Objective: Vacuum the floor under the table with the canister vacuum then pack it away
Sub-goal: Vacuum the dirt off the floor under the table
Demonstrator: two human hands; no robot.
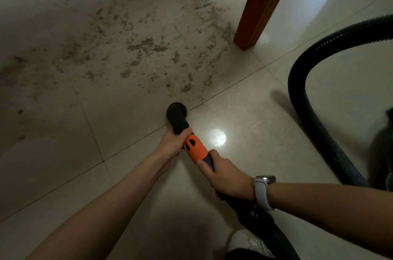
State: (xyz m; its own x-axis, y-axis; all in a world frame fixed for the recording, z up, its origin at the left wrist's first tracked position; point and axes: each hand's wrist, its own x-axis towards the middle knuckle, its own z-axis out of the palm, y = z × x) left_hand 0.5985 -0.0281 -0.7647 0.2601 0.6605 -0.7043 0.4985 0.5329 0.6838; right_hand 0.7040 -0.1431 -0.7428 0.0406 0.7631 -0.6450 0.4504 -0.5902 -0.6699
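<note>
Head view. The left hand (173, 142) is gripping the black nozzle (177, 116) just ahead of the orange collar (195, 149), fingers curled over the top. The right hand (226, 175) is wrapping around the handle just behind the collar, thumb along its near side; a watch (263, 190) is sitting on that wrist. The nozzle mouth is pointing toward 12 o'clock and sitting at or just above the tiled floor (106, 185); contact cannot be told.

The dirt patch (148, 46) is lying from 10 to 1 o'clock of the nozzle, spreading up to the 2 table legs (263, 4) at 12 and 1 o'clock. The nearest crumbs are lying just beyond the nozzle mouth. The ribbed hose (308, 110) is looping away at 3 o'clock and running back under the right arm.

Progress, judged: the vacuuming is barely starting. The debris is looking essentially untouched, so the whole patch remains to be cleaned. Packing away is not yet begun.
</note>
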